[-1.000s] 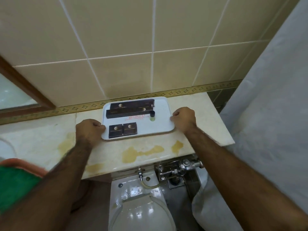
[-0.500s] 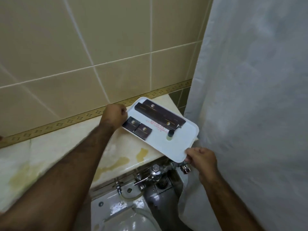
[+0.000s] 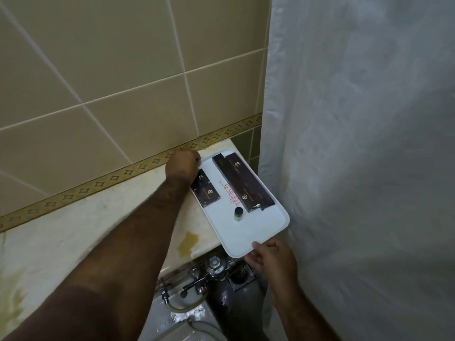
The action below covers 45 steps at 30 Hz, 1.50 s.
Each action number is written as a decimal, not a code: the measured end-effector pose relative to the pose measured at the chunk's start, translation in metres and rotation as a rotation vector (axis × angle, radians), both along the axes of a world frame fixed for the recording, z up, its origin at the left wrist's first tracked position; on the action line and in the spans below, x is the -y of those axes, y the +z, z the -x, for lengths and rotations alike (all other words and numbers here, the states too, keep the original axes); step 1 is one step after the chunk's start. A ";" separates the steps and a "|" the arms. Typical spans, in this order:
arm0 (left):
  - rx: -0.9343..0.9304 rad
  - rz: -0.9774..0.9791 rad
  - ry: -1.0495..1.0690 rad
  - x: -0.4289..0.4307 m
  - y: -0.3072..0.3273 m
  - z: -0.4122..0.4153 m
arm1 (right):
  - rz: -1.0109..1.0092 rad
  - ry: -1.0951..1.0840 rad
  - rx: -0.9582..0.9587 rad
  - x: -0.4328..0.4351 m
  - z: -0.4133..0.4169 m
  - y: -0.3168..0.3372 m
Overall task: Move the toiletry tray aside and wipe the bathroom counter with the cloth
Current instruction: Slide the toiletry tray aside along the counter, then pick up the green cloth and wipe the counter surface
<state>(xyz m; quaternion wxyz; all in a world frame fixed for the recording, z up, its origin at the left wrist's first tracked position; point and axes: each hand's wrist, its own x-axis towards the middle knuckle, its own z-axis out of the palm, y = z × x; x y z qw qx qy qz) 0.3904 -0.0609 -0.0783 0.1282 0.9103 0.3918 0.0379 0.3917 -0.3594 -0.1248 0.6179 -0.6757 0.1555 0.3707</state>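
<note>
A white toiletry tray [image 3: 256, 232] lies turned lengthwise at the right end of the cream marble counter [image 3: 73, 239], its near end sticking out past the counter's front edge. It carries long dark boxes [image 3: 243, 185], two small dark boxes [image 3: 206, 193] and a small bottle [image 3: 238, 213]. My left hand [image 3: 182, 166] grips the tray's far corner by the wall. My right hand [image 3: 270, 257] grips the near corner, below the counter edge. No cloth is in view.
A white shower curtain [image 3: 357, 156] hangs close against the tray's right side. Yellow stains [image 3: 188, 242] mark the counter. Below the counter are chrome flush pipes [image 3: 214, 267], a floor drain [image 3: 240, 275] and the toilet's top [image 3: 172, 316]. Beige wall tiles [image 3: 123, 70] rise behind.
Both hands have carried the tray from the counter's middle to its right end and swung it round lengthwise. My view has turned right; the mirror and the green thing at left have gone.
</note>
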 end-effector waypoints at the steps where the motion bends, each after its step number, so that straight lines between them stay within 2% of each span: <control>1: 0.009 0.006 0.003 0.000 -0.001 -0.003 | -0.004 -0.003 -0.009 0.000 0.002 -0.001; 10: 0.107 0.003 0.045 -0.007 0.013 0.006 | -0.012 0.044 0.071 -0.030 -0.006 0.008; 13: 0.210 0.046 0.048 0.003 0.012 0.028 | 0.045 0.116 0.126 -0.032 -0.006 0.013; 14: 0.236 0.067 0.041 0.008 0.012 0.039 | 0.157 0.215 0.250 -0.028 -0.008 0.015; 17: 0.243 0.113 -0.015 0.023 0.013 0.079 | 0.685 0.582 0.858 -0.024 -0.010 0.034; 18: 0.213 0.104 -0.043 0.026 0.015 0.094 | 0.729 0.644 1.018 -0.030 -0.008 0.044; 22: 0.104 -0.026 -0.054 0.029 0.025 0.158 | 0.490 0.952 1.462 -0.093 0.011 0.076; 26: 0.070 -0.131 0.041 0.016 0.047 0.243 | 0.494 1.172 1.761 -0.164 0.054 0.104; 32: 0.013 -0.195 0.298 -0.009 0.082 0.412 | 0.388 1.421 1.914 -0.235 0.166 0.118; 37: 0.085 -0.222 0.576 -0.015 0.098 0.541 | 0.117 1.512 1.961 -0.265 0.287 0.126; 41: 0.094 -0.167 0.778 -0.012 0.087 0.607 | 0.012 1.697 1.895 -0.276 0.380 0.122; 45: 0.100 0.012 1.026 0.002 0.058 0.646 | 0.015 1.884 1.727 -0.273 0.448 0.103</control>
